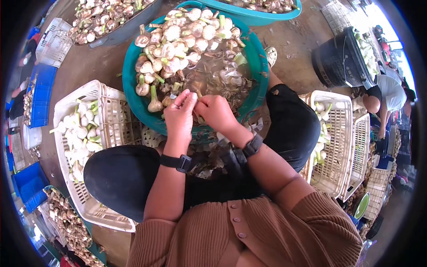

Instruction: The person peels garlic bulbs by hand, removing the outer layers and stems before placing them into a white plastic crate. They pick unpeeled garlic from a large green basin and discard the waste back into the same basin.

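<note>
Papery garlic skins (pixel 230 73), smooth plastic tub (pixel 262 73), knit top (pixel 191 236)

Left hand (pixel 180 113), right hand (pixel 218 115), anything pinched is too small to tell! One o'clock, top edge crops a tub (pixel 272 18)!

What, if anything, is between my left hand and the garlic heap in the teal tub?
Nothing visible: your left hand reaches over the near rim of the teal tub, and the garlic heap lies uncovered just ahead.

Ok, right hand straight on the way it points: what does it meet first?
Most likely the left hand, just ahead of it. Past that lie garlic bulbs in the green basin. One view only, so depth and any gap are unclear.
</note>
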A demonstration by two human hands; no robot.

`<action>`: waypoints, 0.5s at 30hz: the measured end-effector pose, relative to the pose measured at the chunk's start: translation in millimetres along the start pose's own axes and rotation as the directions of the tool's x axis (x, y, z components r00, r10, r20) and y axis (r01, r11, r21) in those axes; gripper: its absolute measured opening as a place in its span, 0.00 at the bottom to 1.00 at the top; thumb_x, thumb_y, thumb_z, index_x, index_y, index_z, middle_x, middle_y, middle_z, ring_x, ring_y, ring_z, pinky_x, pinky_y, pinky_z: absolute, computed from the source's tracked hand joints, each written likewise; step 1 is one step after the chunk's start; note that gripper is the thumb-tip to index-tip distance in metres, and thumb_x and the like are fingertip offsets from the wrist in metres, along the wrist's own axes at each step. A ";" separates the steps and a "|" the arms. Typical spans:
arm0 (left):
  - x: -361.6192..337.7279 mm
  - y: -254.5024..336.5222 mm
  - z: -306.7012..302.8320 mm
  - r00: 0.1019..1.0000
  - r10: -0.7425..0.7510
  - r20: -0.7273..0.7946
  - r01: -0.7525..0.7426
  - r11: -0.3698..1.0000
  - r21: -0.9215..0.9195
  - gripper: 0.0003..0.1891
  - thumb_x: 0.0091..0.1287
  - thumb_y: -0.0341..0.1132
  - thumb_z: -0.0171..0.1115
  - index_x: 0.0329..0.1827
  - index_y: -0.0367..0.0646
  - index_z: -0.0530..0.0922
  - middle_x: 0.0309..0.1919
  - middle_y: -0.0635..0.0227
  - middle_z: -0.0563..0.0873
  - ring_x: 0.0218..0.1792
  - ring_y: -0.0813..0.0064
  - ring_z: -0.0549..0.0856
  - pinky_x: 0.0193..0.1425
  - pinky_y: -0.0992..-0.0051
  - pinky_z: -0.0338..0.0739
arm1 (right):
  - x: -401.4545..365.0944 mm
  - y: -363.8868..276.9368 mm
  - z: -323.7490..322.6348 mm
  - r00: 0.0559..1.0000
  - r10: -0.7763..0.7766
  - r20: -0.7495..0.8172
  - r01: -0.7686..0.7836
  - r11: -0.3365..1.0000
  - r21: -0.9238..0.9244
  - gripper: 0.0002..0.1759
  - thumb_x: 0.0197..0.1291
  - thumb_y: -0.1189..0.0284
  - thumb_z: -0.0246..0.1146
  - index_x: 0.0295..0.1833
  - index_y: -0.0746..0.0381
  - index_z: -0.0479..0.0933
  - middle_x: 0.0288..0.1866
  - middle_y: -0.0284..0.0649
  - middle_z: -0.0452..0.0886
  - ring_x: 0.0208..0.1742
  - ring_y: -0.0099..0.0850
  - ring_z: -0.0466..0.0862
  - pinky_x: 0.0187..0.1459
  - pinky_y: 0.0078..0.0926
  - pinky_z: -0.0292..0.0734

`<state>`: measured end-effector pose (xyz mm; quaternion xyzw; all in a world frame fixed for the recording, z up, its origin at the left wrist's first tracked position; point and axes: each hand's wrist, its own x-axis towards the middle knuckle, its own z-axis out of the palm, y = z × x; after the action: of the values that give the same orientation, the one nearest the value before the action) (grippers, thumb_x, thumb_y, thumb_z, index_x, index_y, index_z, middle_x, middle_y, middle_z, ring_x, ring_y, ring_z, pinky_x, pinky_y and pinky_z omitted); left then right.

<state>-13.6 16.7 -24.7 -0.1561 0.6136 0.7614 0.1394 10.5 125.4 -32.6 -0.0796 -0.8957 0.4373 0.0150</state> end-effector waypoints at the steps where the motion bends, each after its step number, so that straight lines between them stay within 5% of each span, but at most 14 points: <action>1: 2.5 -0.1 -2.6 0.998 -0.041 0.048 0.046 0.995 -0.089 0.19 0.60 0.29 0.62 0.54 0.30 0.73 0.43 0.63 0.82 0.41 0.80 0.79 0.45 0.82 0.74 | 4.3 5.0 -0.8 0.965 0.219 0.143 -0.253 0.917 0.307 0.16 0.58 0.65 0.53 0.29 0.67 0.76 0.23 0.45 0.78 0.25 0.41 0.79 0.30 0.34 0.76; 2: 3.7 -0.9 -3.4 0.992 -0.078 0.100 0.095 0.980 -0.174 0.18 0.62 0.28 0.60 0.55 0.32 0.72 0.46 0.61 0.80 0.43 0.77 0.80 0.46 0.80 0.75 | 5.9 9.4 -1.1 0.868 0.365 0.337 -0.496 0.683 0.537 0.16 0.60 0.64 0.52 0.31 0.67 0.76 0.24 0.40 0.78 0.24 0.34 0.78 0.28 0.31 0.76; 3: 1.9 -3.1 -2.6 0.986 -0.025 0.165 0.067 0.965 -0.252 0.17 0.63 0.26 0.56 0.55 0.32 0.72 0.48 0.59 0.80 0.46 0.74 0.79 0.50 0.78 0.74 | 6.1 12.9 -0.9 0.812 0.357 0.462 -0.572 0.328 0.752 0.16 0.63 0.64 0.52 0.36 0.67 0.74 0.27 0.33 0.74 0.26 0.24 0.74 0.25 0.24 0.75; 6: 4.0 5.5 -5.5 0.948 0.058 0.313 0.036 0.958 -0.285 0.16 0.64 0.27 0.52 0.54 0.32 0.72 0.49 0.58 0.80 0.50 0.72 0.78 0.55 0.75 0.70 | 2.4 -0.9 -22.0 0.788 0.308 0.532 -0.601 0.204 0.773 0.13 0.64 0.66 0.51 0.39 0.66 0.74 0.28 0.34 0.75 0.27 0.23 0.74 0.25 0.23 0.75; 7: 6.6 9.3 -9.7 0.929 0.052 0.367 0.057 0.958 -0.280 0.16 0.64 0.29 0.50 0.53 0.31 0.73 0.49 0.58 0.79 0.53 0.72 0.76 0.60 0.73 0.66 | -1.8 -0.6 -21.8 0.854 0.284 0.436 -0.519 0.520 0.678 0.13 0.64 0.68 0.52 0.36 0.66 0.75 0.26 0.34 0.75 0.27 0.24 0.74 0.27 0.25 0.74; 8: 9.6 11.1 -9.3 0.944 0.032 0.330 0.059 0.963 -0.262 0.17 0.66 0.36 0.50 0.52 0.33 0.74 0.47 0.59 0.80 0.49 0.74 0.78 0.54 0.76 0.71 | -3.1 1.7 -22.0 0.853 0.287 0.435 -0.520 0.519 0.678 0.13 0.64 0.68 0.52 0.36 0.66 0.75 0.26 0.34 0.75 0.27 0.24 0.74 0.27 0.25 0.74; 9: 13.2 15.9 -13.0 0.923 -0.183 0.337 0.138 0.979 0.151 0.17 0.64 0.36 0.54 0.52 0.35 0.75 0.47 0.61 0.80 0.48 0.77 0.78 0.53 0.76 0.71 | -4.5 5.0 -22.0 0.988 0.071 0.139 -0.128 0.878 0.462 0.13 0.64 0.68 0.52 0.34 0.66 0.76 0.26 0.34 0.76 0.28 0.24 0.75 0.27 0.23 0.72; 10: 14.2 22.5 -14.0 0.889 -0.378 0.259 0.191 0.820 0.539 0.18 0.62 0.36 0.58 0.53 0.37 0.75 0.46 0.62 0.80 0.47 0.80 0.77 0.52 0.76 0.70 | -5.4 9.3 -21.4 0.962 -0.268 -0.053 0.270 0.961 0.055 0.14 0.64 0.67 0.53 0.32 0.65 0.77 0.26 0.34 0.77 0.29 0.23 0.75 0.27 0.21 0.71; 11: 10.4 20.8 -12.4 0.888 -0.378 0.264 0.188 0.820 0.540 0.18 0.62 0.36 0.58 0.53 0.37 0.75 0.46 0.62 0.80 0.47 0.80 0.77 0.52 0.76 0.70 | -3.9 13.3 -18.9 0.888 -0.403 -0.220 0.393 0.915 -0.087 0.13 0.63 0.70 0.54 0.29 0.65 0.77 0.26 0.35 0.78 0.27 0.21 0.75 0.26 0.21 0.69; 12: 3.3 17.7 -11.1 0.910 -0.232 0.343 -0.034 0.784 0.620 0.16 0.60 0.32 0.59 0.51 0.36 0.76 0.44 0.62 0.81 0.43 0.78 0.78 0.46 0.78 0.73 | -2.6 17.6 -18.5 0.887 -0.404 -0.223 0.394 0.915 -0.089 0.13 0.63 0.70 0.54 0.29 0.65 0.77 0.26 0.35 0.78 0.27 0.21 0.75 0.26 0.21 0.69; 13: -3.6 15.1 -9.7 0.896 -0.093 0.435 -0.252 0.699 0.669 0.15 0.59 0.28 0.60 0.49 0.35 0.77 0.42 0.61 0.81 0.38 0.76 0.79 0.40 0.79 0.75 | -1.7 23.0 -17.8 0.999 0.004 -0.036 0.007 0.952 0.305 0.13 0.62 0.69 0.56 0.29 0.66 0.77 0.25 0.33 0.77 0.25 0.22 0.74 0.26 0.24 0.69; 14: -10.6 12.5 -7.4 0.894 -0.093 0.438 -0.255 0.698 0.669 0.15 0.59 0.28 0.60 0.49 0.35 0.77 0.42 0.61 0.81 0.38 0.76 0.79 0.40 0.79 0.75 | -0.8 28.9 -17.6 0.902 0.322 0.286 -0.430 0.716 0.550 0.13 0.61 0.68 0.57 0.29 0.67 0.76 0.24 0.31 0.76 0.23 0.23 0.74 0.26 0.27 0.69; 15: -17.7 10.1 -4.6 0.847 0.153 0.510 -0.476 0.646 0.597 0.16 0.56 0.24 0.61 0.49 0.36 0.77 0.42 0.61 0.82 0.40 0.74 0.79 0.43 0.78 0.75 | 1.2 36.3 -20.4 0.798 0.356 0.487 -0.603 0.460 0.652 0.12 0.61 0.68 0.56 0.32 0.65 0.77 0.26 0.32 0.77 0.23 0.22 0.75 0.26 0.21 0.70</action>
<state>-1.2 9.8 -9.4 0.1863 0.8297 0.4957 0.1766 16.0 163.6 -48.6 -0.2532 -0.5437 0.7737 -0.2043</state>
